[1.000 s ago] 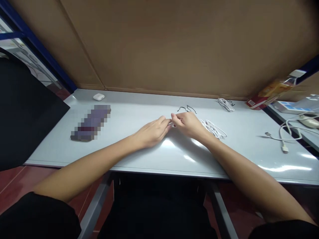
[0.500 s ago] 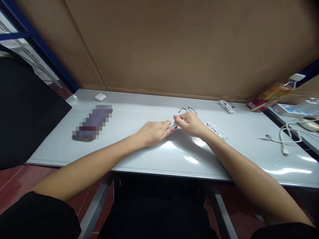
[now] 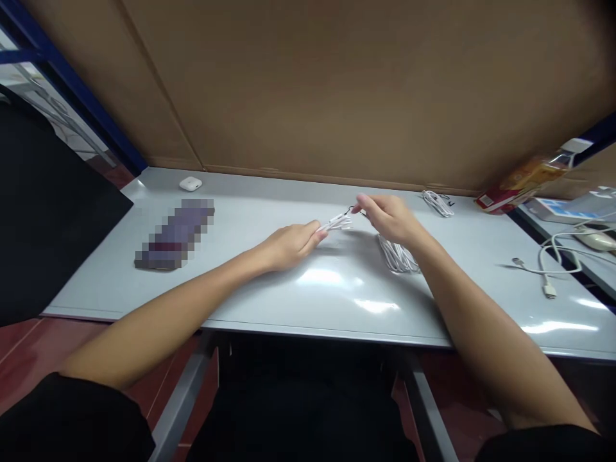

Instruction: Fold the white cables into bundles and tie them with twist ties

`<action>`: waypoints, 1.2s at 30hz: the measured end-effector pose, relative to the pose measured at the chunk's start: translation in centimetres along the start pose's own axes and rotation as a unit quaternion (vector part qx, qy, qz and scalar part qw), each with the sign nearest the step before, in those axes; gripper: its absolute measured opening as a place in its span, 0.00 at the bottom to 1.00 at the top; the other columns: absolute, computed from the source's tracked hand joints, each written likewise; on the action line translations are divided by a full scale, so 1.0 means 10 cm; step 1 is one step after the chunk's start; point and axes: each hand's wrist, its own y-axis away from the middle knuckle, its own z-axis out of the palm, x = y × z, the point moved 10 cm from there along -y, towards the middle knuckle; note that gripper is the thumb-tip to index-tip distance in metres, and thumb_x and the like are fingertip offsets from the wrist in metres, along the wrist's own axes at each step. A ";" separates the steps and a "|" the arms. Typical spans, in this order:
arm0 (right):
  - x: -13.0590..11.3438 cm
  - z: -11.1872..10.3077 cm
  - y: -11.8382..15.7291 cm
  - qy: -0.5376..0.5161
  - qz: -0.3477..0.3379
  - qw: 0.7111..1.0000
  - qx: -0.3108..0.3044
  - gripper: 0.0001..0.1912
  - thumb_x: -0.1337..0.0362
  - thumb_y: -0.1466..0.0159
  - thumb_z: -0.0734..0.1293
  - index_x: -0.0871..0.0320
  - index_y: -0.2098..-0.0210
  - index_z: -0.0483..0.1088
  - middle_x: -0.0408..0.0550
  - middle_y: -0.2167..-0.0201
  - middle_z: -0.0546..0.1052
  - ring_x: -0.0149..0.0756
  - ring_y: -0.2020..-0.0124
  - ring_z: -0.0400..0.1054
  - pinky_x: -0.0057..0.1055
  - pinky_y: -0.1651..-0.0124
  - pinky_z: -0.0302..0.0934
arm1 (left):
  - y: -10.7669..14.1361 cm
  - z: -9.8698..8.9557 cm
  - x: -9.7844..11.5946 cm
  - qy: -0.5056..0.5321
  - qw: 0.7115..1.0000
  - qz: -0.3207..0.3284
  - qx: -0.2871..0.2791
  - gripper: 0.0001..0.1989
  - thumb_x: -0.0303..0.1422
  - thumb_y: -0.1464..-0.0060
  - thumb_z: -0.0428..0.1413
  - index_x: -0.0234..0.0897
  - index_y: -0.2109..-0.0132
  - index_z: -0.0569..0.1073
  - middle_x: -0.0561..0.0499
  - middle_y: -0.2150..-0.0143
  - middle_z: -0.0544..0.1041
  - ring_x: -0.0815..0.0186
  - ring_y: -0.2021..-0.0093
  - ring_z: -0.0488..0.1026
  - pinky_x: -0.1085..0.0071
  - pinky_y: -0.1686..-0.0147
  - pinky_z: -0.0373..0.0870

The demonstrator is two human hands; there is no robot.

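My left hand (image 3: 292, 246) is closed around a folded bundle of white cable (image 3: 338, 222), whose looped end sticks out past the fingertips toward the right. My right hand (image 3: 389, 217) is just beyond that end, thumb and fingers pinched together at a thin black twist tie (image 3: 350, 210). Part of the tie is hidden by the fingers. A dark strip also shows under this hand; whether it is a second tie I cannot tell. On the table below my right wrist lies another coiled white cable (image 3: 397, 255), partly covered by the forearm.
The grey table (image 3: 289, 308) meets a brown board (image 3: 308, 90). At left are a white earbud case (image 3: 190, 184) and a pixelated dark object (image 3: 176, 236). Rightward lie a bundled white cable (image 3: 437, 203), a tilted bottle (image 3: 524, 179) and loose cable ends (image 3: 549, 290).
My hands have moved apart. The right hand has shifted up and right to the black ties; the left has drawn back slightly, leaving more of the white cable bundle in view.
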 end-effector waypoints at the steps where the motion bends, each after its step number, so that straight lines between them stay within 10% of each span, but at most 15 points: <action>1: 0.09 -0.10 -0.03 0.051 0.009 0.998 0.022 0.23 0.47 0.28 0.60 0.57 0.66 0.76 0.43 0.78 0.68 0.36 0.74 0.61 0.34 0.66 0.51 | 0.00 -0.04 -0.03 0.009 1.000 -0.003 0.011 0.21 0.50 0.27 0.38 0.43 0.65 0.55 0.52 0.72 0.66 0.62 0.74 0.63 0.65 0.71 0.56; 6: 0.45 -0.17 -0.12 0.193 0.068 0.979 -0.001 0.09 0.57 0.34 0.68 0.56 0.64 0.77 0.48 0.71 0.77 0.38 0.70 0.67 0.33 0.67 0.53 | 0.00 -0.16 -0.04 0.054 0.998 -0.002 0.045 0.23 0.52 0.27 0.37 0.43 0.66 0.52 0.54 0.74 0.61 0.64 0.75 0.58 0.66 0.72 0.54; 18: 0.46 0.09 -0.17 0.224 0.060 0.972 -0.027 0.11 0.64 0.30 0.60 0.56 0.69 0.68 0.52 0.67 0.77 0.39 0.69 0.64 0.34 0.67 0.52 | 0.02 -0.06 0.17 0.034 0.998 0.049 0.015 0.19 0.49 0.27 0.38 0.42 0.64 0.56 0.53 0.71 0.66 0.62 0.73 0.63 0.67 0.70 0.58; 27: -0.26 0.35 0.17 -0.134 -0.006 0.974 -0.184 0.11 0.53 0.32 0.65 0.55 0.64 0.70 0.42 0.71 0.68 0.33 0.71 0.58 0.32 0.67 0.54 | 0.04 0.05 0.24 0.049 0.996 0.079 -0.009 0.20 0.49 0.27 0.40 0.42 0.62 0.63 0.50 0.67 0.72 0.61 0.69 0.69 0.65 0.68 0.64; 36: -0.59 0.51 0.31 -0.147 -0.083 0.953 -0.252 0.16 0.55 0.28 0.62 0.54 0.71 0.63 0.41 0.72 0.63 0.33 0.71 0.58 0.33 0.65 0.56 | 0.01 -0.15 0.09 0.156 0.984 0.053 0.071 0.20 0.50 0.26 0.40 0.40 0.51 0.67 0.49 0.61 0.75 0.61 0.63 0.72 0.65 0.62 0.68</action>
